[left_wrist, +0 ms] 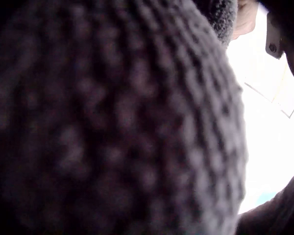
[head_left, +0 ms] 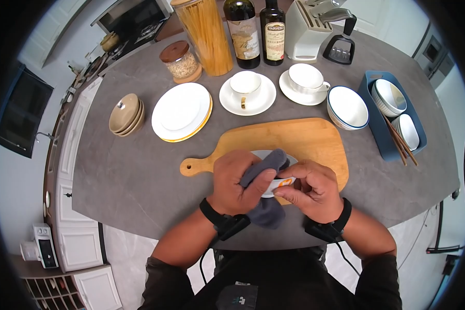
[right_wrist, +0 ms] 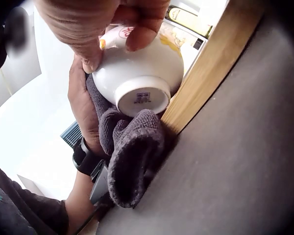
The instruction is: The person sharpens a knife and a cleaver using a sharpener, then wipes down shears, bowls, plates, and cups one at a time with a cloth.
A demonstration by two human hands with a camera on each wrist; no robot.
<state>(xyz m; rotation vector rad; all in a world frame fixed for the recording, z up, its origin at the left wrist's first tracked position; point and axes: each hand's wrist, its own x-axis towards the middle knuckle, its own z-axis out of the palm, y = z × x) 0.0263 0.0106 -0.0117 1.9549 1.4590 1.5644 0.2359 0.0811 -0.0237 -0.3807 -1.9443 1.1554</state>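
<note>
A small white bowl (right_wrist: 122, 66) with an orange and red pattern is held over the wooden cutting board (head_left: 320, 142), its foot ring showing in the right wrist view. My left hand (head_left: 232, 181) grips a dark grey cloth (head_left: 267, 214) against the bowl. Part of the cloth hangs below the bowl toward the table's near edge. On the other side, my right hand (head_left: 312, 188) pinches the bowl near its rim with thumb and fingers. The ribbed cloth (left_wrist: 137, 117) fills most of the left wrist view.
Stacked brown bowls (head_left: 125, 116), white plates (head_left: 182, 111), two cups on saucers (head_left: 245, 106) and a white bowl (head_left: 347, 107) stand behind the board. At right, a blue basket (head_left: 382, 137) holds bowls and chopsticks. Bottles (head_left: 272, 36) and a knife block (head_left: 302, 36) stand farther back.
</note>
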